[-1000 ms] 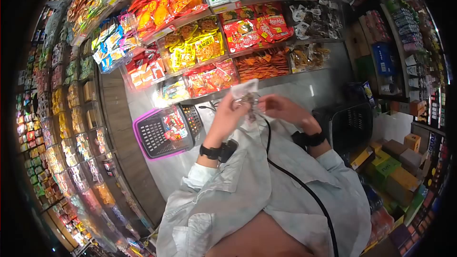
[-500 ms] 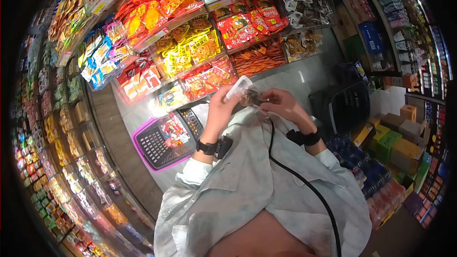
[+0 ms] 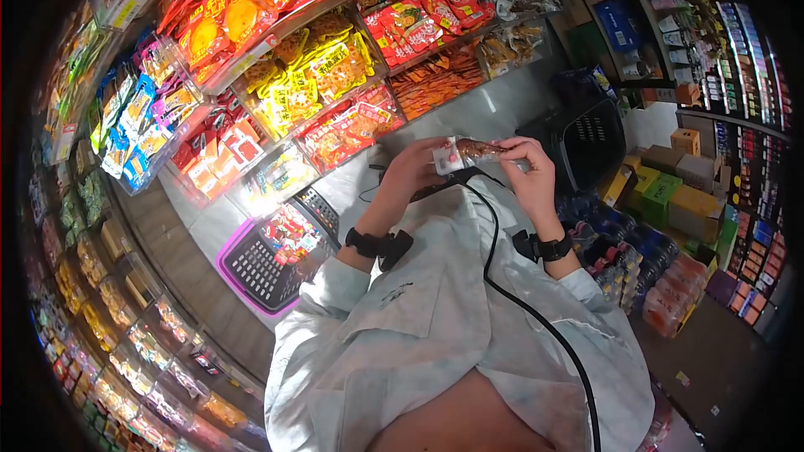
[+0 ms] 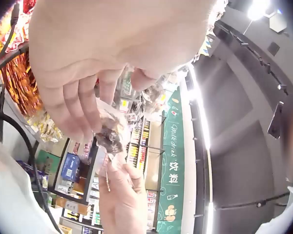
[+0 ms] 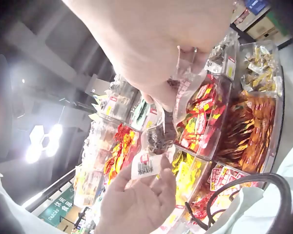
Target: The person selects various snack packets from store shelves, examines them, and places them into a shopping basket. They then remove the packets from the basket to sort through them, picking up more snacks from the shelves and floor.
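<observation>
Between both hands, in front of the chest, is a small clear snack packet (image 3: 481, 151) with dark brown food inside. My left hand (image 3: 412, 174) pinches its end with the white label. The thumb and fingers of my right hand (image 3: 531, 174) pinch the opposite end. In the right wrist view, a barcode label (image 5: 145, 166) faces up by the left fingers, and the dark contents (image 5: 158, 139) show through the plastic. The left wrist view has the packet (image 4: 111, 139) stretched between the left fingers and the right fingertips.
Tiered clear bins hold red packets (image 3: 419, 25), yellow packets (image 3: 314, 84) and other snacks ahead. A purple-rimmed basket (image 3: 251, 272) with packets in it is at the left, and a black basket (image 3: 590, 138) at the right. A black cable (image 3: 536, 310) hangs down the shirt.
The packet has turned from tilted up to nearly level, its label end now at the left hand. The hands have spread apart slightly. Bins and the purple-rimmed basket have shifted left in view.
</observation>
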The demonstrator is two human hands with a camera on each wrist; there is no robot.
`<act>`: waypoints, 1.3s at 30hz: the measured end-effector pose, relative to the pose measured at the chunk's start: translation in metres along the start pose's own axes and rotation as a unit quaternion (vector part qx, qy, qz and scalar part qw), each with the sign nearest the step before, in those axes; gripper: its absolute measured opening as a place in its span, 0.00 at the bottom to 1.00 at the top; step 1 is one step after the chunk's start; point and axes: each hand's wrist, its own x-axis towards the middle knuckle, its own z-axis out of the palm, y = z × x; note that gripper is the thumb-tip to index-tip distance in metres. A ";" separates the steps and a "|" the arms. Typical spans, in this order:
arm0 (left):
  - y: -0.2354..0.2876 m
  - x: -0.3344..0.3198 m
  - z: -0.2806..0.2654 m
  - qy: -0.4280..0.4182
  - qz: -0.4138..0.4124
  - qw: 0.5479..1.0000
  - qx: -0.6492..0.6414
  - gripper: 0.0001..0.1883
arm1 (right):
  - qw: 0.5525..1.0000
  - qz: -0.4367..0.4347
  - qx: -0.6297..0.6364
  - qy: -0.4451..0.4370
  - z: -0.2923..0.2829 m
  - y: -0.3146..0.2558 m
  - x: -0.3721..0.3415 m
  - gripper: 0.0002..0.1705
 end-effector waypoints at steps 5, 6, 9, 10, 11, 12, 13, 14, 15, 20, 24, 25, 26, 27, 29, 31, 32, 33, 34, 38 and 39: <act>-0.002 0.010 0.009 0.028 0.064 0.982 0.174 0.18 | 0.994 -0.077 -0.077 0.002 -0.003 -0.008 0.006 0.06; -0.006 0.015 0.012 0.035 0.094 0.964 0.247 0.18 | 0.994 -0.072 -0.076 -0.004 -0.005 -0.005 0.006 0.07; -0.019 0.028 0.029 0.049 0.143 0.962 0.228 0.19 | 0.996 -0.061 -0.072 -0.009 -0.024 0.006 0.011 0.08; -0.024 0.033 0.038 0.045 0.147 0.969 0.195 0.20 | 0.996 -0.057 -0.067 -0.005 -0.033 0.008 0.014 0.09; -0.030 0.039 0.048 0.042 0.152 0.974 0.163 0.21 | 0.997 -0.055 -0.060 -0.001 -0.043 0.013 0.016 0.11; -0.036 0.046 0.060 0.040 0.159 0.978 0.132 0.22 | 0.999 -0.033 -0.037 -0.011 -0.054 0.021 0.017 0.13; -0.041 0.053 0.072 0.064 0.159 0.974 0.147 0.23 | 1.000 -0.012 -0.013 -0.022 -0.067 0.031 0.019 0.16; -0.046 0.060 0.086 0.089 0.158 0.970 0.164 0.24 | 0.999 0.009 0.013 -0.033 -0.080 0.040 0.020 0.18; -0.052 0.068 0.099 0.113 0.159 0.964 0.180 0.25 | 0.998 -0.003 0.049 -0.030 -0.091 0.050 0.022 0.20; -0.082 0.112 0.161 0.171 0.189 0.939 0.229 0.27 | 0.985 -0.007 0.160 -0.070 -0.157 0.102 0.023 0.24; -0.108 0.150 0.199 0.173 0.154 0.931 0.281 0.25 | 0.966 0.100 0.231 -0.052 -0.205 0.145 0.010 0.27; -0.114 0.159 0.209 0.164 0.137 0.934 0.288 0.25 | 0.959 0.127 0.252 -0.040 -0.216 0.149 0.006 0.29; -0.119 0.167 0.221 0.155 0.123 0.935 0.293 0.24 | 0.950 0.152 0.272 -0.031 -0.227 0.153 0.003 0.30; -0.124 0.173 0.232 0.148 0.109 0.937 0.298 0.24 | 0.950 0.157 0.268 -0.020 -0.237 0.159 0.000 0.30; -0.136 0.189 0.249 0.120 0.117 0.936 0.311 0.20 | 0.951 0.164 0.262 0.004 -0.252 0.174 -0.005 0.32; -0.146 0.206 0.258 0.093 0.109 0.928 0.343 0.19 | 0.947 0.168 0.273 0.005 -0.266 0.190 -0.011 0.31; -0.149 0.213 0.264 0.089 0.109 0.932 0.334 0.18 | 0.946 0.169 0.276 0.006 -0.272 0.199 -0.014 0.31; -0.151 0.217 0.267 0.081 0.093 0.928 0.352 0.19 | 0.946 0.171 0.274 0.001 -0.278 0.206 -0.018 0.30; -0.151 0.223 0.270 0.072 0.081 0.923 0.369 0.19 | 0.948 0.170 0.270 -0.005 -0.284 0.213 -0.023 0.30; -0.157 0.250 0.264 0.023 0.078 0.892 0.445 0.21 | 0.939 0.191 0.285 -0.015 -0.296 0.225 -0.023 0.26; -0.157 0.253 0.270 0.027 0.080 0.893 0.442 0.22 | 0.939 0.193 0.284 -0.016 -0.296 0.226 -0.021 0.25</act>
